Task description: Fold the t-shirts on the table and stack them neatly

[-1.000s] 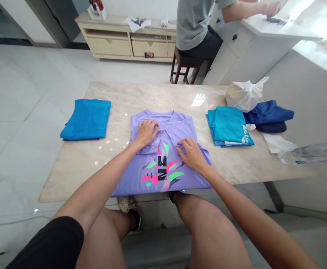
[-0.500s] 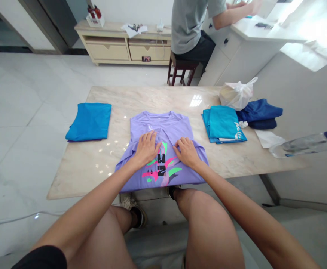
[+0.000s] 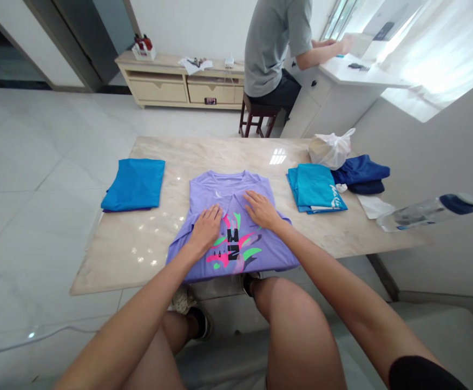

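A purple T-shirt with a pink, green and black print lies on the marble-look table, its neckline toward the far side and its lower part at the near edge. Its sleeves are folded inward over the front. My left hand rests on the left folded part, palm down, fingers extended. On the right folded part lies my right hand, a little farther up the shirt, with its fingers spread. Neither hand grips the cloth.
A folded blue cloth lies at the left. At the right are folded teal clothes, a white plastic bag, dark blue cloth and a lying water bottle. Beyond the table, a person sits on a stool.
My right hand has slid up the shirt toward the neckline, and my left hand has shifted slightly down and left. The view has tilted up a little.
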`<state>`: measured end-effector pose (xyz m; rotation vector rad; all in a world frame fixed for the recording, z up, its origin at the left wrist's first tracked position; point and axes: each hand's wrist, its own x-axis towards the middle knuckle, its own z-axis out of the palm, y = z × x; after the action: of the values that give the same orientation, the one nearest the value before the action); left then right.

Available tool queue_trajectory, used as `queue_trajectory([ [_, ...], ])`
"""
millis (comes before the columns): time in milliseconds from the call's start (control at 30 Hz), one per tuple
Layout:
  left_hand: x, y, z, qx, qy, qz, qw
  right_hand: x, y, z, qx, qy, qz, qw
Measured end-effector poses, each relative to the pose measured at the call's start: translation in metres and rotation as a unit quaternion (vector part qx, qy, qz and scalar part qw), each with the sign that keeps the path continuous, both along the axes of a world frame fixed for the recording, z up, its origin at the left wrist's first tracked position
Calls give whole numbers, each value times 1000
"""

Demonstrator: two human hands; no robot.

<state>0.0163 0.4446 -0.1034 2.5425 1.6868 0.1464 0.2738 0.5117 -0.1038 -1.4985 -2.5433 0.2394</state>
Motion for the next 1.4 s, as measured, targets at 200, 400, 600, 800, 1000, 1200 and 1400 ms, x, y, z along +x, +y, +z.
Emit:
queue_trajectory([
  [200, -11, 29, 3, -1, -93, -12, 996, -6, 4, -25, -33, -22, -4, 999],
  [400, -25, 64, -21, -20, -104, 4, 994, 22, 25, -26, -28, -27, -39, 998],
  [600, -30, 46, -22, -26, -69, -4, 997, 21, 11, -28, -50, -54, -67, 995],
  [800, -28, -14, -13, -57, -33, 2, 998, 13, -59, -23, -47, -70, -69, 994],
  [1000, -46, -25, 17, -104, -67, -18, 992, 36, -75, 13, -45, -65, -17, 997],
  [1200, -80, 28, 36, -100, -88, 162, 978, 63, -10, 48, -73, -31, -64, 995],
  [1400, -98, 46, 16, -158, -24, 211, 964, 58, 34, 40, -110, -39, -26, 993],
])
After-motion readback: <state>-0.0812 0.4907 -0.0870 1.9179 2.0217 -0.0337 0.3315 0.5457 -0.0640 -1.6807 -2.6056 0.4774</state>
